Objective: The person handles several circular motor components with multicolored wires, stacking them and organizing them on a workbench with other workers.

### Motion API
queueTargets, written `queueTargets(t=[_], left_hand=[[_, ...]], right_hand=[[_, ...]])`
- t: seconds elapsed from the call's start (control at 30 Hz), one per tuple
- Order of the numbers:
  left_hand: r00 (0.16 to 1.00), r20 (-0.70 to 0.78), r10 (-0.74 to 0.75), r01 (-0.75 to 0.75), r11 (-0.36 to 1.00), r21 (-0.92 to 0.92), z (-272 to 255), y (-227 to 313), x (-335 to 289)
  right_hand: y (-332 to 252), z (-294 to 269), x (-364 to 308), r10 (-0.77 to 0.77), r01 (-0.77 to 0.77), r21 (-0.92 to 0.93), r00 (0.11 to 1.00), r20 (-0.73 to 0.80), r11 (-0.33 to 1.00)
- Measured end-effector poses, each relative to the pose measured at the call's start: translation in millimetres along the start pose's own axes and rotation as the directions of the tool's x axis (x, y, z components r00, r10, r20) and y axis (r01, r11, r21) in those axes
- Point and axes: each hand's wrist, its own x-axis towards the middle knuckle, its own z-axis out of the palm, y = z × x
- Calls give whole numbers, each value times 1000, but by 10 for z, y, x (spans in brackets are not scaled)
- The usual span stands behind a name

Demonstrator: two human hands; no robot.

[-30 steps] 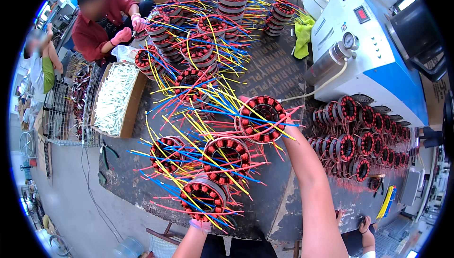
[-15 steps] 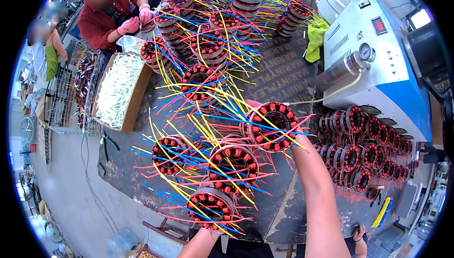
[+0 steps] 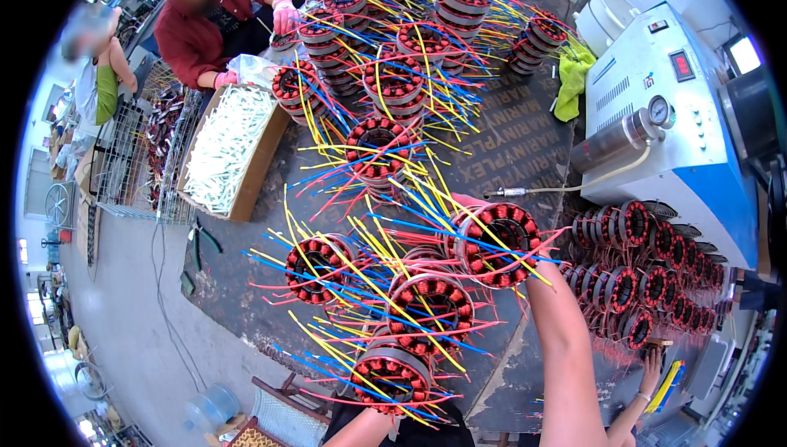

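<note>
My right hand (image 3: 469,201) grips a motor stator (image 3: 502,244) with red copper windings, from behind; its fingertips show at the upper left edge. Red, blue and yellow lead wires spread leftward from it. At the front edge of the table my left hand (image 3: 384,419) holds another stator (image 3: 392,377) from below, its fingers mostly hidden. Between the two hands lies a third stator (image 3: 430,312), overlapping both in view. A further stator (image 3: 318,269) sits to the left, its ring facing me. Wires of neighbouring stators cross one another.
Stacked stators (image 3: 377,148) run toward the far side. A carton of white sleeves (image 3: 234,148), pliers (image 3: 201,244) and a green cloth (image 3: 574,82) surround them. A blue-white machine (image 3: 656,111) with a hose stands right, near rows of stators (image 3: 623,287). A co-worker (image 3: 201,25) sits far left.
The whole view has shifted, so things appear farther right and lower. The co-worker's pink-gloved hands have moved apart. Another person's hand at lower right now reaches to the stator rows.
</note>
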Motion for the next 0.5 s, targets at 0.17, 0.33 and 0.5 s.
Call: queueTargets(t=[0.17, 0.33, 0.5], left_hand=[[1000, 3, -19, 19, 999, -30, -10, -33, -31], [1000, 9, -29, 29, 998, -57, -18, -35, -48], [999, 23, -38, 39, 997, -69, 5, -41, -59]], right_hand=[[97, -189, -32, -159, 153, -171, 987, -21, 973], [382, 216, -192, -165, 162, -245, 986, 10, 956], [476, 428, -286, -234, 156, -465, 966, -114, 871]])
